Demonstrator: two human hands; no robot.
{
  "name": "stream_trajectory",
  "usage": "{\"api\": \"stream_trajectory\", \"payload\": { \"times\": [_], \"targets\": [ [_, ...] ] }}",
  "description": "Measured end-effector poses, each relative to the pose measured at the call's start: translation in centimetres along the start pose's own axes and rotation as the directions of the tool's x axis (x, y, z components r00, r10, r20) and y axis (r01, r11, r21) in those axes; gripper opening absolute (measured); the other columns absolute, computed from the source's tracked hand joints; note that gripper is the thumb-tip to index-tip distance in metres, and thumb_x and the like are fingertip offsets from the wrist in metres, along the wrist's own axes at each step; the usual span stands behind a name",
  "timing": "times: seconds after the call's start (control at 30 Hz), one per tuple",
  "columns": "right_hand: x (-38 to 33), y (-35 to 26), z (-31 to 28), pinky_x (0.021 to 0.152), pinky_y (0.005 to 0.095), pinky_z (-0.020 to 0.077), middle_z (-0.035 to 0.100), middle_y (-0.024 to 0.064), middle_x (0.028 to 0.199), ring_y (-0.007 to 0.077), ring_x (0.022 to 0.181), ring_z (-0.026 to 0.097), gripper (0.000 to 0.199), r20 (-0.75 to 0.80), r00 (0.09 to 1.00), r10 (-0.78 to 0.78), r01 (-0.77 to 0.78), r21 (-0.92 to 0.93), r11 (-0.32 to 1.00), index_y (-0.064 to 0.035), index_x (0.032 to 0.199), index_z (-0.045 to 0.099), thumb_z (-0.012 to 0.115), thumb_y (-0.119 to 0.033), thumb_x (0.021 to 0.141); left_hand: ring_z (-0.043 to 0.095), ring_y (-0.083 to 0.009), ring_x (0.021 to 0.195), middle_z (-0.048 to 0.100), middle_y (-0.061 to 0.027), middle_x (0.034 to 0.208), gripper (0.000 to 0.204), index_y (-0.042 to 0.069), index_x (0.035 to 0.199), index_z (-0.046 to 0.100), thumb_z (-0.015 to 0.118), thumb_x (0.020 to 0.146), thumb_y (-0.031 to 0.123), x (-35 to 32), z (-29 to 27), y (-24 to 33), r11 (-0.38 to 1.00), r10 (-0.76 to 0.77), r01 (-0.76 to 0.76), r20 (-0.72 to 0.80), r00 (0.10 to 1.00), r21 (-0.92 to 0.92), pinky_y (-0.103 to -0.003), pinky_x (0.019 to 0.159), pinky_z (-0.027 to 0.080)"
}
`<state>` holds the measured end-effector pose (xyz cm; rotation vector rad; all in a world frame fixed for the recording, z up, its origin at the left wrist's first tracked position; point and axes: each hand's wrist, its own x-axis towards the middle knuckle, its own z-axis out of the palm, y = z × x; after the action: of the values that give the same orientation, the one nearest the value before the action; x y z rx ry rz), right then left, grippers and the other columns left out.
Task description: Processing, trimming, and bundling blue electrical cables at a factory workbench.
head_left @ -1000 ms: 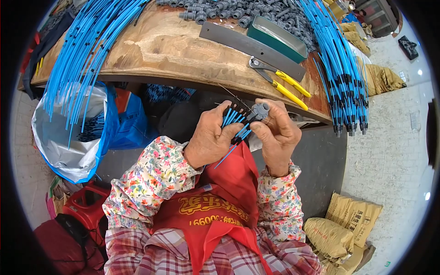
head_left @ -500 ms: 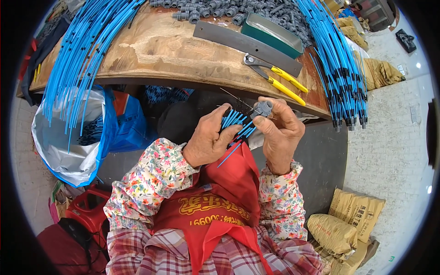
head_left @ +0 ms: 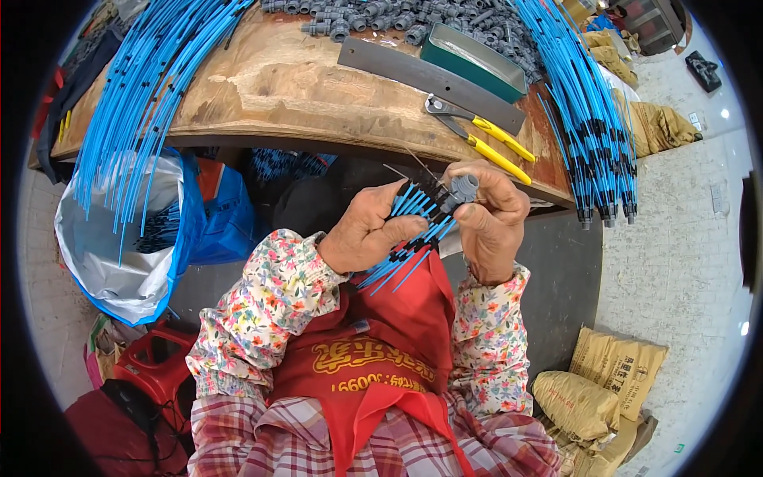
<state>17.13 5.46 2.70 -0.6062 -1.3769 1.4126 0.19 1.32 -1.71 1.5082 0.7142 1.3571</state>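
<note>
My left hand (head_left: 367, 232) is closed round a bundle of thin blue tubes (head_left: 414, 203) with black sections. The lower ends of the bundle fan out over the red apron (head_left: 433, 306). Beside it, my right hand (head_left: 497, 219) pinches a grey plastic pipe fitting (head_left: 464, 188) between thumb and fingers, its round opening facing up. The fitting is held against the black part of the bundle; whether a tube enters it is hidden. Thin dark rods stick out above the bundle, over my left fingers.
Across the wooden bench (head_left: 262, 95) lie yellow-handled pliers (head_left: 497, 147), a flat metal bar (head_left: 429, 83), a green tray (head_left: 474, 63) and a heap of grey fittings (head_left: 381, 17). Blue tubes (head_left: 151, 103) overhang its left, more tubes (head_left: 592, 119) its right. An open sack (head_left: 103, 254) stands lower left.
The bundle has shifted and tilted, and more of its blue ends and black bands show below my left hand. The fitting has moved slightly right in my right hand.
</note>
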Motion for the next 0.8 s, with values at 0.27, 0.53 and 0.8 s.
{"api": "stream_trajectory", "payload": {
  "times": [0.27,0.53,0.8],
  "targets": [
    [0.6,0.3,-0.2,0.072,0.0208,0.0481,0.062,0.0061,0.096,0.0091,0.081,0.059,0.035,0.074,0.996,-0.056,0.055,0.004,0.998,0.0076,0.105,0.062,0.074,0.001,0.073,0.043,-0.0078,0.058,0.050,-0.0008,0.067,0.024,0.000,0.102,0.056,0.054,0.095,0.022,0.0,0.6,-0.1,0.996,-0.074,0.069,-0.090,0.993,-0.054,-0.024,0.055,0.039],
    [0.3,-0.3,0.2,0.072,0.0211,0.0476,0.062,0.0067,0.097,0.0098,0.082,0.059,0.034,0.025,0.997,-0.079,0.081,-0.104,0.991,0.0072,0.103,0.063,0.075,-0.001,0.072,0.045,-0.0065,0.059,0.052,0.0024,0.069,0.024,-0.001,0.099,0.056,0.056,0.094,0.023,0.5,0.6,0.0,0.987,-0.082,0.066,-0.105,0.991,-0.144,-0.023,0.056,0.040],
    [1.1,-0.1,-1.1,0.074,0.0274,0.0465,0.062,0.0126,0.097,0.0167,0.086,0.058,0.036,0.200,0.972,-0.121,0.137,-0.072,0.988,0.0083,0.098,0.065,0.077,-0.007,0.067,0.045,-0.0080,0.065,0.051,0.0002,0.073,0.030,-0.001,0.096,0.054,0.055,0.095,0.029,0.2,0.0,0.4,0.871,-0.239,0.278,0.145,0.960,-0.406,-0.023,0.060,0.039]
  ]
}}
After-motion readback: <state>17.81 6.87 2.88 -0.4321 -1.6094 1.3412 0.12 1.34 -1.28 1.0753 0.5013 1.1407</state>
